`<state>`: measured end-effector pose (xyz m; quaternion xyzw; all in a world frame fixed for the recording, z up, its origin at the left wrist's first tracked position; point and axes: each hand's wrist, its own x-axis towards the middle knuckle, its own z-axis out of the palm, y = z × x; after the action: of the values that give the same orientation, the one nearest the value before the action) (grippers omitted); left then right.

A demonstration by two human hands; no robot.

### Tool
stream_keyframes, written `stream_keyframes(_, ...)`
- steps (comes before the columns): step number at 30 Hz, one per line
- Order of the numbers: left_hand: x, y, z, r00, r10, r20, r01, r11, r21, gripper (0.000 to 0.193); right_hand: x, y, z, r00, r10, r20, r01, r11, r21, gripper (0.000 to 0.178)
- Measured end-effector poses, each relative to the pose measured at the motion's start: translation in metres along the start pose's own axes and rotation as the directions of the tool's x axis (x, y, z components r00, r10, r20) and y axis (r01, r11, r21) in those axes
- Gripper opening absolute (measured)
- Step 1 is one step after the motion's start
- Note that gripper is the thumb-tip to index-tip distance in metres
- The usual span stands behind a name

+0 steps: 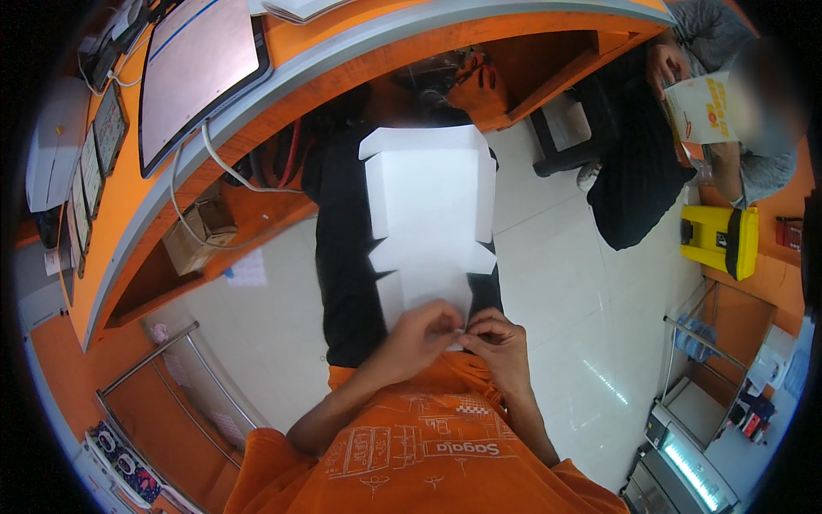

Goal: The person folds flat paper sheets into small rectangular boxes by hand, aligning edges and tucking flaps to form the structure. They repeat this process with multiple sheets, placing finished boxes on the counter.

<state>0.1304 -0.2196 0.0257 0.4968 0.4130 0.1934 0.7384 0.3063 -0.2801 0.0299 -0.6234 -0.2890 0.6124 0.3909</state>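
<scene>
On my lap (347,295) lies a flat white box (431,201), seemingly light, stiffish, easily creased, best held by its edges. Nearest my waist end of the lap, my right hand (503,344) pinches its corner; my left hand's (418,336) fingers curl alongside, grip unclear.

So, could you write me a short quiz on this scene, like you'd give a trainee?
1. At which end of the white sheet do the left hand and right hand come together, near or far from the body?
2. True or false: the yellow object is to the right of the sheet.
3. The shirt at the picture's bottom is: A) black, B) orange, C) white.

Key: 1. Near end; 2. True; 3. B
</scene>
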Motion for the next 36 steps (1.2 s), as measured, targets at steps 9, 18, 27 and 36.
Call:
stream_keyframes(9,0.008,0.011,-0.006,0.995,0.033,0.097,-0.051,0.979,0.195,0.01,-0.007,-0.018,-0.008,1.0,0.023,0.009,-0.023,0.999,-0.036,0.011)
stream_keyframes(18,0.009,0.004,-0.005,0.99,0.055,0.128,-0.069,0.992,0.103,0.007,-0.006,-0.002,-0.012,0.999,-0.004,0.048,0.004,1.0,0.007,0.011)
stream_keyframes(27,0.011,0.007,0.001,0.997,0.072,0.021,-0.076,0.957,0.279,0.005,-0.005,-0.007,-0.004,1.0,-0.02,-0.023,0.018,0.995,-0.097,0.01)
stream_keyframes(36,-0.005,0.015,0.011,0.934,0.328,-0.144,-0.215,0.834,0.509,0.01,-0.015,-0.02,0.007,0.983,-0.136,-0.122,0.064,0.882,-0.466,0.009)
